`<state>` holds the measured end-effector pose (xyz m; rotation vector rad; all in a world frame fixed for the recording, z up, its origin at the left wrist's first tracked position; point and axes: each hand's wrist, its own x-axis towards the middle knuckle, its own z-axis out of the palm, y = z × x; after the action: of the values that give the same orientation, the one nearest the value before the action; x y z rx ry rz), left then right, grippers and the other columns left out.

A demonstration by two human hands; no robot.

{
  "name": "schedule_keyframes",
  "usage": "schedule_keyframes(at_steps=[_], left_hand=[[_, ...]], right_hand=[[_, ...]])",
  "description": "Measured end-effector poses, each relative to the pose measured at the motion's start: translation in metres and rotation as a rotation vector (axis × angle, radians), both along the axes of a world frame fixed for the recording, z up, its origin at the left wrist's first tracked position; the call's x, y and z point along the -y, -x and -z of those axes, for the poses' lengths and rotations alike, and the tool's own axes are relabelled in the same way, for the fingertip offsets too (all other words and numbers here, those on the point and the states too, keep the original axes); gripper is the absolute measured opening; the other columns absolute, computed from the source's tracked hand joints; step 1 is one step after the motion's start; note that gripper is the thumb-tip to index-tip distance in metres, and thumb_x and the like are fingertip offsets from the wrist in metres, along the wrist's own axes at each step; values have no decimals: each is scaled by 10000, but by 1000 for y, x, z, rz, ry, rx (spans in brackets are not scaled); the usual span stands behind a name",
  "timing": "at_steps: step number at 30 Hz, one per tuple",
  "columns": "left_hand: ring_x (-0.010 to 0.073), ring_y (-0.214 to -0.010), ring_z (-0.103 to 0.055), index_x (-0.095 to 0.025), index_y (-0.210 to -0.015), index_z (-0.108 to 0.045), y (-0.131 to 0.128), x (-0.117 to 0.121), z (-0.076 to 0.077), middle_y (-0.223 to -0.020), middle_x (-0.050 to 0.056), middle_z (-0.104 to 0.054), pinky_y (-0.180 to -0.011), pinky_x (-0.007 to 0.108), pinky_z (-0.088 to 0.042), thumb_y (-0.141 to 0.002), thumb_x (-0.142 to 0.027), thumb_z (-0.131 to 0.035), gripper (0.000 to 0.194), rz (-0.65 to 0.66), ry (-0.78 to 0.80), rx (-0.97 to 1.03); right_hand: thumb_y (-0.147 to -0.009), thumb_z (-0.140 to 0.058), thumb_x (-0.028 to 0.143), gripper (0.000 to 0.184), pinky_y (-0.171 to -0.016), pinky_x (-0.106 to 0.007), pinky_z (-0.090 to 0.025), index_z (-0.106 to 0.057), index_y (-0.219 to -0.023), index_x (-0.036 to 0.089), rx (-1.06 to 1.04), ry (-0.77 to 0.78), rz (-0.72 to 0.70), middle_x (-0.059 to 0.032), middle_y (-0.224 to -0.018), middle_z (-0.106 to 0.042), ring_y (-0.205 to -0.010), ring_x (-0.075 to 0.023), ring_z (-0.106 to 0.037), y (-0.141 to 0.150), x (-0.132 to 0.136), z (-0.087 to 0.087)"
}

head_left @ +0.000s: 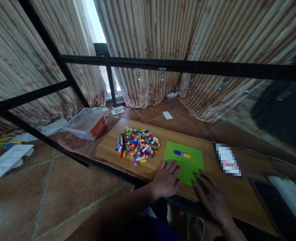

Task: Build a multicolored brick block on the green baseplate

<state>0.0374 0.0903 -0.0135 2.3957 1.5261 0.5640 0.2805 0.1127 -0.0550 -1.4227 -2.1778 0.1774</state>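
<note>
On the wooden surface (208,152), a green baseplate (188,170) lay just beside a heap of loose coloured bricks (138,144), bearing a short row of blue, purple and yellow bricks (182,154) on its far half. The left hand (166,179) rested at the plate's near left edge, its fingers slightly spread. The right hand (212,192) lay at the near right corner, fingers outstretched, a little apart. Left of the heap stood a clear plastic box (81,122).

- Before me on the table (209,157): a baseplate (188,171) bearing a brick row (182,154).
- To my left: the brick pile (138,143), then the bin (97,128).
- Right of the baseplate: a phone (227,160).
</note>
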Motion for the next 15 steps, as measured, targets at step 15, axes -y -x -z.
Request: schedule_keyframes(at_steps=[15], left_hand=[[233,-1212,-512,-207,-1292,-509,126,32,-15,-1292,113,-558,-1044,425,-427,-877,-240,-494,417,-458,-203,372]], right_hand=[[-844,-452,642,538,-1026,-523,-420,-649,-1141,239,-60,98,6,-92,-1295,-574,-1176,-301,-543,-10,1,6]])
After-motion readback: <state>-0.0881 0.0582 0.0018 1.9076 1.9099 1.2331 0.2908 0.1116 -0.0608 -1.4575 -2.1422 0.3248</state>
